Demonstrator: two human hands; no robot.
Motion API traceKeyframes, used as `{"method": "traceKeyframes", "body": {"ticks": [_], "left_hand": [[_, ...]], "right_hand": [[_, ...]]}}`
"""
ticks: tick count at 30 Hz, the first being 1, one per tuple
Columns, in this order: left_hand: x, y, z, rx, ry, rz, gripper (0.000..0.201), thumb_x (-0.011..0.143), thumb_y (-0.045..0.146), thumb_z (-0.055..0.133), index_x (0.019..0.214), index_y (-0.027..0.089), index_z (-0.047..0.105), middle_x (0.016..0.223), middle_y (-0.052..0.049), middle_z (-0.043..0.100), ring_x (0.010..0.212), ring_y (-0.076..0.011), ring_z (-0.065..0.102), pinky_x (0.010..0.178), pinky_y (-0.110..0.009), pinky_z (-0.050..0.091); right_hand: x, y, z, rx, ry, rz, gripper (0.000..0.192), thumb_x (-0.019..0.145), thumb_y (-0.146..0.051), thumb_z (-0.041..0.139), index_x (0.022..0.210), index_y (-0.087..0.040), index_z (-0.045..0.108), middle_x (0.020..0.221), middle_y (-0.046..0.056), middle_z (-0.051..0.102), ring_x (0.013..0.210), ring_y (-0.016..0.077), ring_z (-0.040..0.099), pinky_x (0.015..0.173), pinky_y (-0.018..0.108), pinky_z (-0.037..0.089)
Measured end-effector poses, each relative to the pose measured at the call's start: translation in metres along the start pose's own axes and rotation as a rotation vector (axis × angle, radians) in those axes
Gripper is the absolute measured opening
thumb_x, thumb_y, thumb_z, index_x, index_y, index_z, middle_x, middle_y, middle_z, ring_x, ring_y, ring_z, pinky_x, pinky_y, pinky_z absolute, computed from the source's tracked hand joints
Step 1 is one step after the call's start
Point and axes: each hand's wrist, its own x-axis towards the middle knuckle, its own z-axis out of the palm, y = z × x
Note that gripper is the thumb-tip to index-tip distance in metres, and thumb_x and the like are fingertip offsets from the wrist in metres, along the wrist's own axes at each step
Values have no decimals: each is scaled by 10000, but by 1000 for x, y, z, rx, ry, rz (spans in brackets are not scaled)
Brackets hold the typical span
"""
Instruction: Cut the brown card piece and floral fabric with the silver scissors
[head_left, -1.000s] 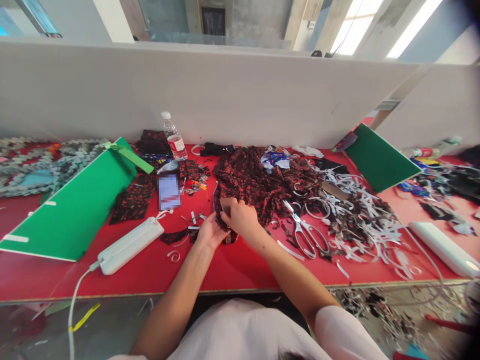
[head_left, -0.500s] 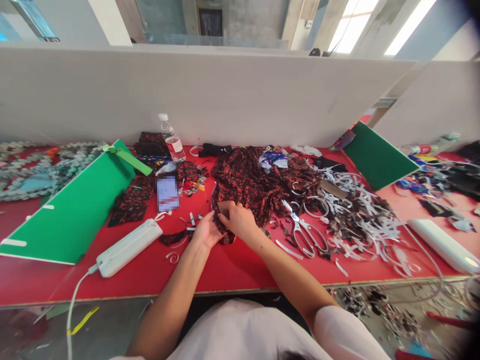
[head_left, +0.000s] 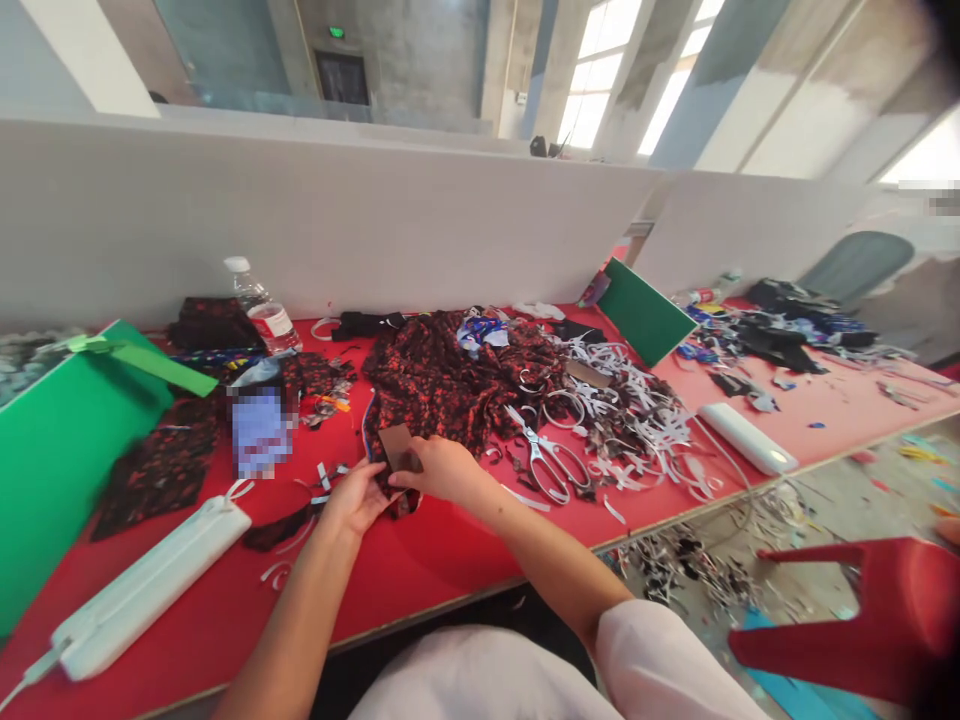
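1. Left of the scissors (head_left: 533,440), the right hand (head_left: 441,468) pinches a brown card (head_left: 395,443), long axis pointing away from the worker.
2. Farther left, the left hand (head_left: 356,500), half-curled, meets the patterned cloth (head_left: 420,375); grip unclear.

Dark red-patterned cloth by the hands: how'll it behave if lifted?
Probably floppy: the cloth lies in loose folds. Likely thin and fairly light, judging by its fine creases. The blue-and-white scrap on top looks loose and may slide off.
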Motion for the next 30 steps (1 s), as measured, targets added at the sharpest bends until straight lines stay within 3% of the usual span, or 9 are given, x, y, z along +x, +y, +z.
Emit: {"method": "traceKeyframes", "body": {"ticks": [7, 11, 16, 24, 30], "left_hand": [[1, -4, -3, 6, 0, -16, 257, 751, -31, 414, 872, 169, 521, 590, -9, 635, 457, -150, 604, 480, -305, 531], [1, -3, -4, -24, -10, -20, 302, 742, -32, 417, 946, 156, 538, 632, -37, 654, 522, -180, 638, 515, -331, 542], [1, -4, -6, -86, -21, -15, 386, 713, -50, 423, 1007, 158, 562, 647, -36, 659, 550, -176, 646, 578, -349, 549], [5, -4, -9, -121, -28, -14, 311, 717, -1, 485, 973, 159, 561, 667, -30, 664, 531, -157, 637, 561, -317, 544], [8, -8, -4, -96, -14, 65, 162, 697, 12, 557, 797, 137, 589, 572, -6, 643, 431, -108, 581, 495, -224, 499]], "right_hand": [[3, -12, 12, 0, 64, 152, 471, 741, -543, 537, 979, -139, 582, 899, 124, 648, 787, 224, 645, 654, 286, 481], [6, -8, 6, 24, 72, 144, 415, 772, -497, 508, 991, -149, 562, 902, 98, 653, 852, 204, 635, 706, 259, 467], [10, -6, 1, 39, 130, 226, 470, 791, -513, 478, 1062, -131, 512, 995, 139, 616, 885, 221, 621, 733, 292, 461], [12, -19, 19, -16, 73, 195, 434, 791, -482, 511, 1041, -127, 518, 964, 135, 587, 845, 221, 623, 732, 310, 467], [8, -18, 20, -3, 45, 149, 495, 799, -556, 498, 1064, -140, 537, 985, 118, 563, 831, 202, 615, 735, 294, 464]]}}
